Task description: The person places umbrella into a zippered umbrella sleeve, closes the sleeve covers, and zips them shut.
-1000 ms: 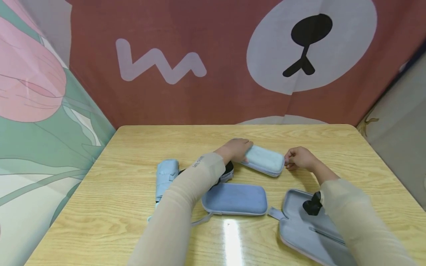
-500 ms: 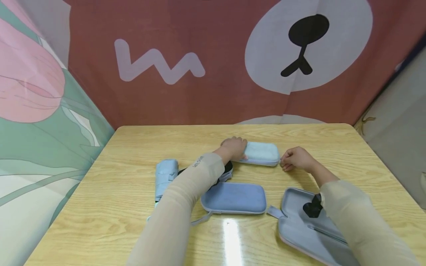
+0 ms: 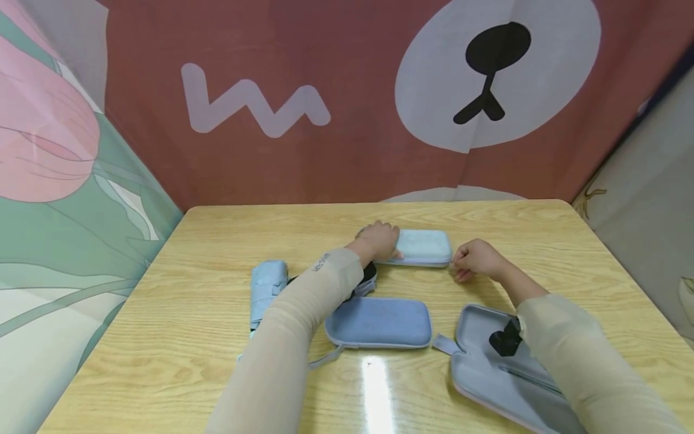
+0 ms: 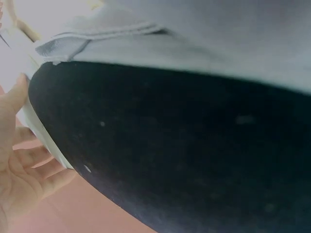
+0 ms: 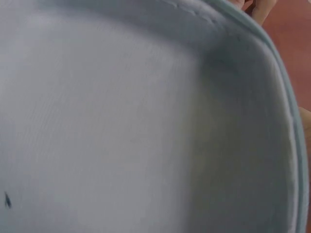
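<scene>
Almost the whole right wrist view is filled by the inside of an open case (image 5: 121, 126), seen from very close. Its lining is a pale grey-blue fabric with a fine weave, and it looks soft and a little blurred. The floor of the case curves up into a wall on the right side. Along the top and the right runs the rim (image 5: 272, 53), a lighter raised edge with a seam line. Beyond the rim, in the upper right corner, a reddish-brown surface (image 5: 296, 24) shows. A small part of fingers (image 5: 260, 8) appears at the top edge there. One tiny dark speck (image 5: 7, 200) sits on the lining at lower left.
</scene>
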`<state>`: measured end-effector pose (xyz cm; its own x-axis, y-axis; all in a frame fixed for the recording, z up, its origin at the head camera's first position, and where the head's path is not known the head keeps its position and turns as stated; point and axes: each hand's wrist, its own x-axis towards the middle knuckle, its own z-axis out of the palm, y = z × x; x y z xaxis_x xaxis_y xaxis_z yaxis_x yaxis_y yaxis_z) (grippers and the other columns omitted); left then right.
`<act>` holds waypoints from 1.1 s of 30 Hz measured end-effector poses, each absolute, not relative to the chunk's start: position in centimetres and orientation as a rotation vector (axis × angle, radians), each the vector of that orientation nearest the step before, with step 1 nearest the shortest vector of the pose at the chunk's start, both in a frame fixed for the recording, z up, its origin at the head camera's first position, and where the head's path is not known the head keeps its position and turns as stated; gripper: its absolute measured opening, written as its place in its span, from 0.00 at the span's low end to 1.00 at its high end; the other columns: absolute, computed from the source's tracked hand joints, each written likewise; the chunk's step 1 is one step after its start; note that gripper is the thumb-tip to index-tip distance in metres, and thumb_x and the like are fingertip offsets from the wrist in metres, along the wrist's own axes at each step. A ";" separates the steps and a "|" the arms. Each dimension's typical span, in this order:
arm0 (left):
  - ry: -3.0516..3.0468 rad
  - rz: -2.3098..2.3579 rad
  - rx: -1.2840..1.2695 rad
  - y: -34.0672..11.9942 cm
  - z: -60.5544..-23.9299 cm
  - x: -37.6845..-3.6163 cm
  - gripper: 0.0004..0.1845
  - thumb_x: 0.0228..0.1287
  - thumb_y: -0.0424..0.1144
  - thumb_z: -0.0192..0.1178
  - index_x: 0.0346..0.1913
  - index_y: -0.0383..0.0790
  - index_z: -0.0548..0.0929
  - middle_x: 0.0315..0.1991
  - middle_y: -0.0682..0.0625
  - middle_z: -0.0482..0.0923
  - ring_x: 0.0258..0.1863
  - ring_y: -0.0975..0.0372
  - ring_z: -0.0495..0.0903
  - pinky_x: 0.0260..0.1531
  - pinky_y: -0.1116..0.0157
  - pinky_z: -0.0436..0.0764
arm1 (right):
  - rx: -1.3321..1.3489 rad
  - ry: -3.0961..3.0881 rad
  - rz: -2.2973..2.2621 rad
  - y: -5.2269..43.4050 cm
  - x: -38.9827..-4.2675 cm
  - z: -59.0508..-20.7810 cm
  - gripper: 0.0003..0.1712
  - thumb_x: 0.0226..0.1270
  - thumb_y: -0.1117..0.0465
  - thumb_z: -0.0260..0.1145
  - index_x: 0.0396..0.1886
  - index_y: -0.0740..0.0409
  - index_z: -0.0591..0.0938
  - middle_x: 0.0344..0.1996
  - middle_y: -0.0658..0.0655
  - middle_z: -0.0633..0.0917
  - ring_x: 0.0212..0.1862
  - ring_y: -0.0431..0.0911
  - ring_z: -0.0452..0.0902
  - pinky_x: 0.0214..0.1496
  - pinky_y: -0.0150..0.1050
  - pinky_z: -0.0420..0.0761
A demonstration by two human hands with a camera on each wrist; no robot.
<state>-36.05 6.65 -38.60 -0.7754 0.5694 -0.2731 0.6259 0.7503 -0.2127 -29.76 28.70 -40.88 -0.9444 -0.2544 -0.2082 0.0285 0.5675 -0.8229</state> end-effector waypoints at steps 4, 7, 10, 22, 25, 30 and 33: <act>2.756 -0.426 0.929 6.9 -38.5 -36.0 0.37 0.54 0.64 0.41 0.61 0.42 0.61 0.55 0.47 0.65 0.52 0.53 0.64 0.44 0.59 0.70 | -0.165 2.518 -1.295 27.9 -29.7 -40.6 0.08 0.57 0.74 0.52 0.25 0.77 0.76 0.22 0.62 0.80 0.23 0.49 0.77 0.28 0.41 0.78; 2.766 -0.392 0.911 7.1 -38.4 -35.9 0.38 0.53 0.65 0.42 0.62 0.42 0.61 0.54 0.47 0.67 0.53 0.54 0.64 0.47 0.60 0.68 | -0.159 2.543 -1.260 27.3 -29.8 -40.3 0.09 0.58 0.74 0.52 0.21 0.75 0.75 0.21 0.61 0.79 0.23 0.48 0.77 0.28 0.41 0.78; 2.773 -0.350 0.907 7.3 -38.4 -35.9 0.39 0.52 0.66 0.44 0.62 0.43 0.61 0.53 0.47 0.68 0.52 0.54 0.65 0.48 0.60 0.68 | -0.137 2.580 -1.224 26.8 -29.9 -40.1 0.10 0.57 0.73 0.52 0.19 0.73 0.74 0.18 0.59 0.78 0.22 0.47 0.76 0.28 0.41 0.78; 2.625 -0.190 1.077 5.6 -37.7 -36.0 0.40 0.51 0.50 0.59 0.65 0.39 0.54 0.57 0.46 0.63 0.55 0.57 0.63 0.52 0.65 0.63 | -0.014 2.626 -1.281 27.4 -30.5 -40.2 0.09 0.56 0.73 0.51 0.23 0.76 0.75 0.21 0.62 0.79 0.23 0.49 0.77 0.29 0.41 0.78; 2.578 -0.156 1.084 5.4 -37.5 -35.6 0.44 0.49 0.47 0.62 0.66 0.38 0.51 0.60 0.45 0.59 0.57 0.58 0.60 0.53 0.67 0.61 | 0.008 2.644 -1.307 27.8 -30.9 -40.5 0.10 0.57 0.73 0.50 0.24 0.77 0.75 0.21 0.62 0.79 0.23 0.47 0.77 0.29 0.41 0.78; 2.536 -0.204 1.115 5.4 -37.4 -34.8 0.46 0.50 0.46 0.62 0.66 0.40 0.47 0.65 0.44 0.48 0.61 0.57 0.53 0.56 0.67 0.57 | 0.054 2.646 -1.381 27.8 -31.4 -40.8 0.09 0.57 0.75 0.50 0.30 0.80 0.74 0.21 0.62 0.79 0.22 0.45 0.76 0.29 0.41 0.78; 2.521 -0.260 1.191 5.4 -37.4 -34.4 0.45 0.51 0.47 0.61 0.66 0.39 0.46 0.66 0.45 0.43 0.62 0.57 0.51 0.56 0.67 0.57 | 0.075 2.644 -1.428 27.6 -31.6 -40.8 0.08 0.56 0.75 0.50 0.31 0.81 0.73 0.21 0.64 0.79 0.22 0.45 0.76 0.30 0.42 0.78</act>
